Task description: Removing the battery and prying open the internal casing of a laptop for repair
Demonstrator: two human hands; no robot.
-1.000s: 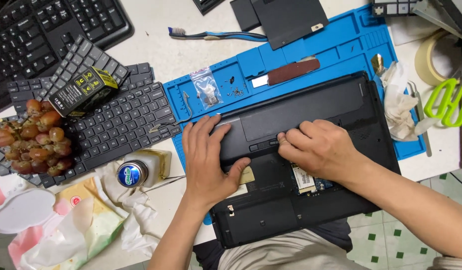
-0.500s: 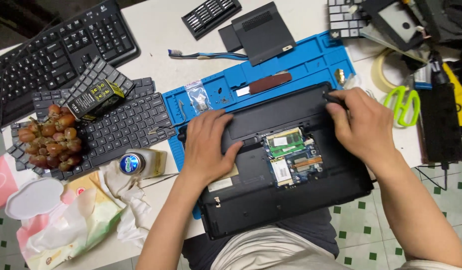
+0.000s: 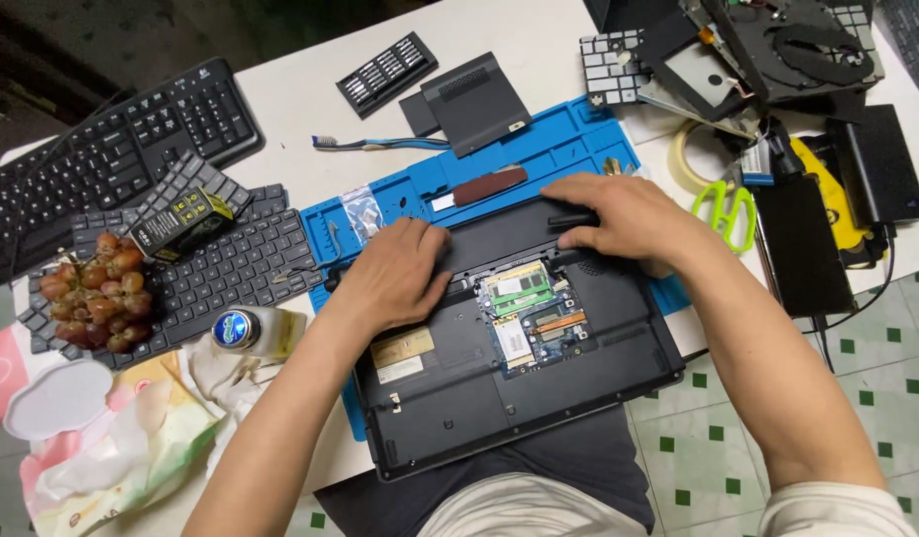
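A black laptop (image 3: pixel 499 398) lies upside down on a blue work mat (image 3: pixel 569 149), hanging over the table's near edge. An open bay in its underside shows green memory modules and a circuit board (image 3: pixel 527 308). My left hand (image 3: pixel 395 278) presses down on the far-left part of the laptop, fingers curled at its back edge. On the far-right corner my right hand (image 3: pixel 619 219) has its fingertips on a black bar along the back edge. A small black cover panel (image 3: pixel 474 99) rests on the table beyond the mat.
Left of the mat are loose black keyboards (image 3: pixel 221 264), a small box (image 3: pixel 181 221), grapes (image 3: pixel 87 288), a capped bottle (image 3: pixel 246 330) and a tissue pack (image 3: pixel 121 447). At right lie green scissors (image 3: pixel 726 211), a tape roll (image 3: pixel 693 159), dismantled laptop parts (image 3: pixel 768 50) and black boxes (image 3: pixel 877 164).
My right hand moved from the middle of the laptop to its far-right corner, leaving the memory bay uncovered. My left hand stayed at the far-left part. The view shifted upward.
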